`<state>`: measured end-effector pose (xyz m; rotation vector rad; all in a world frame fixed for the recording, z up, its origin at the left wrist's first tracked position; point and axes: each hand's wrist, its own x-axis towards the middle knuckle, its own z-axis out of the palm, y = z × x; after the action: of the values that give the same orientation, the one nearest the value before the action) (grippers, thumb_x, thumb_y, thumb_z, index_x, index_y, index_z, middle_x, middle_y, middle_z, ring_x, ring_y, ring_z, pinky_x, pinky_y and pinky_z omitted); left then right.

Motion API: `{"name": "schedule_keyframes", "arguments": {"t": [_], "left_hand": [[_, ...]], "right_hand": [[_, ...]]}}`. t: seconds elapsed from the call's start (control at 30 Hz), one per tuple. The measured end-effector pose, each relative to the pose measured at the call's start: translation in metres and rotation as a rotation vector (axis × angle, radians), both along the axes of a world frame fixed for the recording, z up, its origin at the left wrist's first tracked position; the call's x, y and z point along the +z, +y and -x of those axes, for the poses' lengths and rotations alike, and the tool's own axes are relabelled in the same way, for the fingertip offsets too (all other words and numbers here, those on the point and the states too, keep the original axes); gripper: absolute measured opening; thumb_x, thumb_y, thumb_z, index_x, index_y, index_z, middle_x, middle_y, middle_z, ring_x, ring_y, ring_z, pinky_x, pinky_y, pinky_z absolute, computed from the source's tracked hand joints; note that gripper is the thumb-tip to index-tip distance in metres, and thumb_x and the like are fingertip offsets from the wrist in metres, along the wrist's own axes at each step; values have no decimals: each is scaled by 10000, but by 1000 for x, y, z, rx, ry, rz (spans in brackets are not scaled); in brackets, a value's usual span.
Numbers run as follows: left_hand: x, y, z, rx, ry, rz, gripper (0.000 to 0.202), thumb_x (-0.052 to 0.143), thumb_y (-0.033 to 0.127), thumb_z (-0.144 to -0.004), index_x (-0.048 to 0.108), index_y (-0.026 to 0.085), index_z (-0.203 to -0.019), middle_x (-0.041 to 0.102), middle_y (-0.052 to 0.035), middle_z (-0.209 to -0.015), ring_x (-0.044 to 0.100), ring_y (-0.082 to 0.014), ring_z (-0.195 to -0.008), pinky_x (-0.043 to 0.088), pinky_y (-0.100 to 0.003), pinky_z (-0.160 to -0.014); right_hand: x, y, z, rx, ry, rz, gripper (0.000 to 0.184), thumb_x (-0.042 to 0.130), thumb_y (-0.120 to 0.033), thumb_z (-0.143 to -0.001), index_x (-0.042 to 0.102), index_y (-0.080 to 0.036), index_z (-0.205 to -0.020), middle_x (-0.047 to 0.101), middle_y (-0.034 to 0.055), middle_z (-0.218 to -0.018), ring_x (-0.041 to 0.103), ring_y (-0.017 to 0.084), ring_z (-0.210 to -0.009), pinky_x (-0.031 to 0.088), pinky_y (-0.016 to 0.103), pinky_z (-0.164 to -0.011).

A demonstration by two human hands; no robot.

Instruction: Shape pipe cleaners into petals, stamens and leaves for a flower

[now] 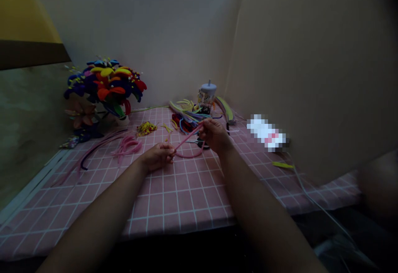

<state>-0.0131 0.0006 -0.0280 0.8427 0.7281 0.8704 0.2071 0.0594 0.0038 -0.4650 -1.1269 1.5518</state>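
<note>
Above the pink checked table [186, 198], two hands hold a pink pipe cleaner [188, 137] between them.
The left hand [158, 156] pinches its lower end, fingers closed on it; the right hand [214, 134] grips the upper end, fingers clenched round it; a pile of coloured pipe cleaners [186, 119] and a lidded cup [207, 95] sit just behind; a flower bouquet [107, 84] stands far left.

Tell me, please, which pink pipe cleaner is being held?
The pink pipe cleaner stretched between left hand and right hand; the pink bunch lies loose on the tablecloth, untouched.
</note>
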Motion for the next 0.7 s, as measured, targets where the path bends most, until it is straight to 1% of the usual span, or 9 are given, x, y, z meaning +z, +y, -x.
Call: {"name": "schedule_keyframes", "arguments": {"t": [0.2, 0.33, 0.4, 0.47, 0.5, 0.57, 0.63, 0.7], "left_hand": [[-1, 2, 4, -9, 17, -8, 190, 741, 141, -565, 588, 102, -671, 555, 6, -558, 491, -49, -462, 437, -175, -474], [4, 1, 12, 16, 87, -23, 179, 720, 120, -571, 594, 113, -698, 558, 7, -565, 486, -53, -457, 415, -170, -444], [7, -1, 16, -10, 164, -31, 167, 718, 134, -580, 604, 117, -700, 554, 9, -554, 485, -55, -455, 413, -172, -444], [10, -2, 20, -83, 284, -48, 164, 717, 170, -586, 619, 120, -708, 554, 7, -549, 484, -60, -444, 398, -175, -428], [11, -2, 22, -132, 365, -61, 168, 714, 192, -589, 627, 121, -715, 556, 5, -543, 479, -64, -429, 382, -176, -412], [10, 1, 25, -229, 559, -97, 173, 693, 230, -596, 639, 128, -725, 555, 6, -522, 459, -69, -391, 341, -180, -382], [8, 4, 28, -299, 739, -159, 151, 652, 244, -603, 644, 138, -710, 546, 13, -502, 445, -74, -379, 319, -186, -380], [5, 7, 28, -318, 871, -266, 120, 608, 230, -598, 649, 144, -671, 552, 14, -515, 459, -81, -415, 327, -190, -410]], "right_hand": [[3, -4, 3, -21, -18, -10, 200, 685, -332, -671, 623, -146, -709, 588, -15, -532, 509, 54, -443, 395, 150, -411], [2, -3, 5, -13, -72, 22, 277, 591, -431, -732, 610, -155, -730, 576, -10, -552, 498, 65, -436, 388, 177, -413], [0, -1, 6, -28, -147, 51, 330, 534, -479, -754, 597, -157, -725, 546, -18, -530, 454, 60, -399, 352, 185, -392], [-3, 0, 8, -62, -318, 48, 328, 535, -478, -745, 591, -156, -726, 509, -34, -503, 398, 51, -371, 296, 184, -375], [-5, 0, 9, -68, -449, 16, 314, 553, -465, -732, 593, -153, -729, 498, -40, -496, 383, 49, -374, 277, 183, -378], [-9, -1, 12, -44, -767, -119, 278, 600, -421, -696, 609, -145, -726, 500, -41, -505, 395, 54, -414, 270, 184, -409], [-12, -4, 16, 11, -1065, -279, 244, 631, -376, -664, 631, -137, -713, 535, -26, -543, 443, 71, -487, 290, 190, -453], [-15, -9, 21, 66, -1264, -366, 212, 639, -342, -651, 647, -140, -716, 578, -10, -601, 483, 88, -548, 301, 196, -482]]}}
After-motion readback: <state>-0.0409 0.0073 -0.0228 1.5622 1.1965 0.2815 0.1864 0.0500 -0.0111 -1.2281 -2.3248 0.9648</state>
